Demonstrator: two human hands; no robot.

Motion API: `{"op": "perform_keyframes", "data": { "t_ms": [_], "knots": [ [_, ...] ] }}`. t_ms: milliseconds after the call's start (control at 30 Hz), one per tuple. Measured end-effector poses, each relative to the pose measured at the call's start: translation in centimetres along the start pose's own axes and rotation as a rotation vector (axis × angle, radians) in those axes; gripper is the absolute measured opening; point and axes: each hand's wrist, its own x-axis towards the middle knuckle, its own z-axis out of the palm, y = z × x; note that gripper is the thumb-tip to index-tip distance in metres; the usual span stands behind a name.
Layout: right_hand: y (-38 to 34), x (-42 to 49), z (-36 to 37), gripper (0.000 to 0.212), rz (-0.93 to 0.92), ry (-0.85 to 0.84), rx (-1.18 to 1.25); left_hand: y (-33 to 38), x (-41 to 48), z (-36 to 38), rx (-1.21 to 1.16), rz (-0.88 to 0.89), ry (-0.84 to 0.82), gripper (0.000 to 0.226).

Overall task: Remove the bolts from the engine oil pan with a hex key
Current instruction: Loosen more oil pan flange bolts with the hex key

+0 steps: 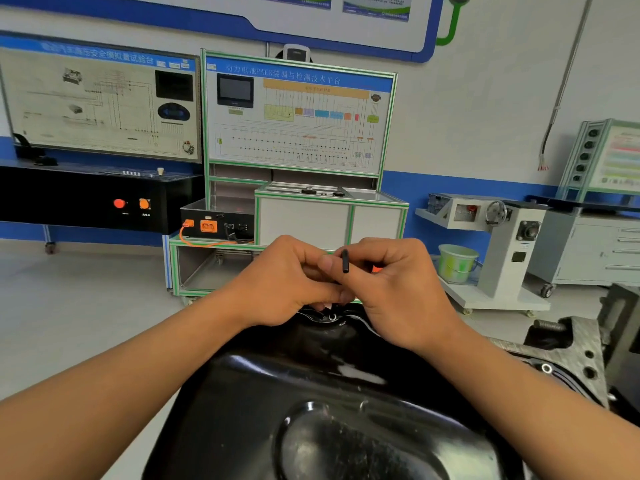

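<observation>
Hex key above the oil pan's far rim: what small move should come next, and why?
Probably turn the hex key a part-turn to loosen a bolt. Left hand and right hand both pinch it, one arm sticking up between the fingers, just above the far rim of the oil pan. Its working tip is hidden, so seating cannot be confirmed.

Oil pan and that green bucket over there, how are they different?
The oil pan is black and shiny; the bucket is pale green. The oil pan lies close in front and bulges upward; the bucket stands farther back, open side up, on the base of a grey stand. Both are hollow vessels.
</observation>
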Motion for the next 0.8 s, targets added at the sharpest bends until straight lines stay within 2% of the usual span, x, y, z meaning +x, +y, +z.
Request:
{"op": "perform_keyframes", "data": {
  "t_ms": [233, 400, 467, 500, 633, 800],
  "knots": [
    [-0.01, -0.07, 0.04, 0.007, -0.001, -0.016, -0.072, 0.05, -0.14, -0.31, 0.068, 0.024, -0.022, 0.033],
    [-0.21, -0.27, -0.2, 0.008, -0.007, -0.04, -0.108, 0.32, -0.66, -0.5, 0.113, 0.055, -0.062, 0.022],
    [-0.11, -0.27, -0.19, 0.012, -0.004, -0.045, -0.129, 0.23, -0.47, -0.73, 0.143, 0.05, -0.05, 0.03],
    [-0.04, -0.23, -0.15, 0.016, 0.009, -0.044, -0.121, 0.16, -0.37, -0.76, 0.151, 0.046, -0.035, 0.031],
    [0.29, 0.21, -0.21, 0.017, 0.081, -0.017, 0.036, 0.55, -0.37, -0.44, 0.138, 0.023, 0.029, 0.007],
    [0.62, 0.45, -0.17, 0.014, 0.142, -0.028, 0.098, 0.42, -0.33, -0.29, 0.151, 0.033, 0.065, 0.021]
  ]
}}
